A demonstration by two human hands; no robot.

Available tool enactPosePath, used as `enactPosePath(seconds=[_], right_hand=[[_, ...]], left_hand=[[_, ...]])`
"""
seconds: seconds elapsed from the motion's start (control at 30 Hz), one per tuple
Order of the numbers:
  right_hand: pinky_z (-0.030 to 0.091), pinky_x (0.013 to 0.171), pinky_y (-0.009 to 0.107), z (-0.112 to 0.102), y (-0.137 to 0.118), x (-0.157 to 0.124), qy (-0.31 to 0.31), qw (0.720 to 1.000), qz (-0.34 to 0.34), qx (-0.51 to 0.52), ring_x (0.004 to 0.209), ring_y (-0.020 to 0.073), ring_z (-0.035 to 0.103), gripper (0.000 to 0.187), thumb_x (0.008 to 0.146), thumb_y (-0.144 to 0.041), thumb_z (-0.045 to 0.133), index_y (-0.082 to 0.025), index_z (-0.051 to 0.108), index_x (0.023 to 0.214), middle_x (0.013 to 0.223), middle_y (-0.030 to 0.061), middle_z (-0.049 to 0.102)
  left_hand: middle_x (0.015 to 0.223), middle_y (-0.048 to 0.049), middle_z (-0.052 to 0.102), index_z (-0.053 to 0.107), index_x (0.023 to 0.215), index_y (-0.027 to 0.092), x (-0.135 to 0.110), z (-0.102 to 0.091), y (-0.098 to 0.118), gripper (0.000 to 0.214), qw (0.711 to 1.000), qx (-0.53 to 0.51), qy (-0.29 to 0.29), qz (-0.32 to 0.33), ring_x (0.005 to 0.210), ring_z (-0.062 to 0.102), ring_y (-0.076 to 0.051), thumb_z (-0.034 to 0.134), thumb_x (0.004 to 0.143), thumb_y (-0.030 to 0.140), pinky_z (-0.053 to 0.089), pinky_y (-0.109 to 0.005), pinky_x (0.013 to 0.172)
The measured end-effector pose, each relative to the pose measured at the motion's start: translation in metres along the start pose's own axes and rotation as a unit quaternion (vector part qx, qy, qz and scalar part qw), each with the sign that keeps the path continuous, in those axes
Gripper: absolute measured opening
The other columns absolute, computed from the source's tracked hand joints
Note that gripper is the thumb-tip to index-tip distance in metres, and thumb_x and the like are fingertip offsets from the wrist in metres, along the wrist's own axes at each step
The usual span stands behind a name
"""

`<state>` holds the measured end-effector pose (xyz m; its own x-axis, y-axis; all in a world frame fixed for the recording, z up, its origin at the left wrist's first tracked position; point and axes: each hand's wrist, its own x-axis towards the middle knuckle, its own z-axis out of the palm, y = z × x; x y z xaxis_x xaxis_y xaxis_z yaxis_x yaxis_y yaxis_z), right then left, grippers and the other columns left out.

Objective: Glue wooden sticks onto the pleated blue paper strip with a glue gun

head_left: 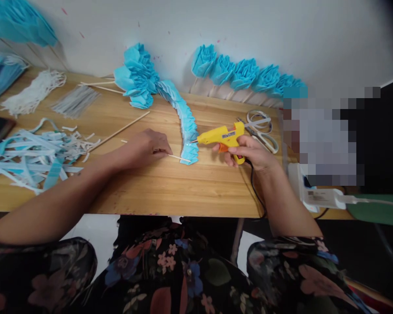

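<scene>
My right hand (249, 152) grips a yellow hot glue gun (221, 135), its metal nozzle pointing left at the pleated blue strip. That strip (185, 117) curves across the table towards me, and its near end lies under the tip of a thin wooden stick (177, 157). The stick is pinched in the fingers of my left hand (152, 144), which rests low over the wood. At the strip's far end sits a bunch of finished blue flowers (137, 78) with stick stems.
Blue flowers on sticks (244, 74) lean along the wall. White and blue scraps (36, 152), white strings (36, 91), grey wires (75, 101) and a loose stick (118, 131) lie left. Scissors (265, 139) lie behind my right hand; a white charger (324, 198) is at right.
</scene>
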<state>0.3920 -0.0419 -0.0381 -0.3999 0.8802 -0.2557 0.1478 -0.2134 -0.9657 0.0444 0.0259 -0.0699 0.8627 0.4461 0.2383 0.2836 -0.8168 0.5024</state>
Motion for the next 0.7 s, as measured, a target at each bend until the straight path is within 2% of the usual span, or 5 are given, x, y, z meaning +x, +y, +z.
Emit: enactPosePath(seconds=[0.1,0.33,0.6,0.7], right_hand=[[0.041,0.04,0.024,-0.001,-0.001,0.0,-0.043,0.998,0.005,-0.039,0.048,0.0117,0.055,0.043,0.081,-0.055,0.085,-0.016,0.074,0.092,0.065,0.0033,0.07],[0.042,0.041,0.023,-0.004,0.005,0.002,-0.045,0.998,-0.019,-0.042,0.051,0.0085,0.056,0.044,0.081,-0.056,0.085,-0.015,0.075,0.094,0.095,0.0093,0.08],[0.044,0.041,0.022,-0.009,0.008,0.002,-0.057,0.997,-0.023,-0.038,0.053,0.0089,0.061,0.04,0.084,-0.053,0.084,-0.016,0.076,0.097,0.1,0.0101,0.081],[0.044,0.042,0.022,-0.009,0.006,0.002,-0.053,0.998,-0.018,-0.039,0.054,0.0095,0.061,0.04,0.084,-0.052,0.084,-0.016,0.076,0.098,0.091,0.0075,0.08]], left_hand=[[0.09,-0.0079,0.077,0.079,0.094,0.017,0.0,-0.001,0.001,0.026,1.0,0.0,-0.005,0.005,0.083,0.068,-0.019,0.055,0.103,0.021,0.048,-0.03,0.08],[0.087,-0.0077,0.077,0.079,0.092,0.018,0.0,0.001,-0.001,0.027,1.0,-0.005,0.007,0.013,0.081,0.068,-0.02,0.055,0.103,0.025,0.049,-0.031,0.078],[0.087,-0.0079,0.077,0.079,0.092,0.018,0.001,0.0,-0.001,0.027,1.0,0.0,0.005,0.016,0.081,0.069,-0.02,0.054,0.102,0.021,0.048,-0.031,0.077],[0.087,-0.0078,0.077,0.079,0.092,0.017,0.001,0.001,0.0,0.026,1.0,-0.002,0.01,0.028,0.08,0.068,-0.019,0.055,0.103,0.021,0.047,-0.03,0.076]])
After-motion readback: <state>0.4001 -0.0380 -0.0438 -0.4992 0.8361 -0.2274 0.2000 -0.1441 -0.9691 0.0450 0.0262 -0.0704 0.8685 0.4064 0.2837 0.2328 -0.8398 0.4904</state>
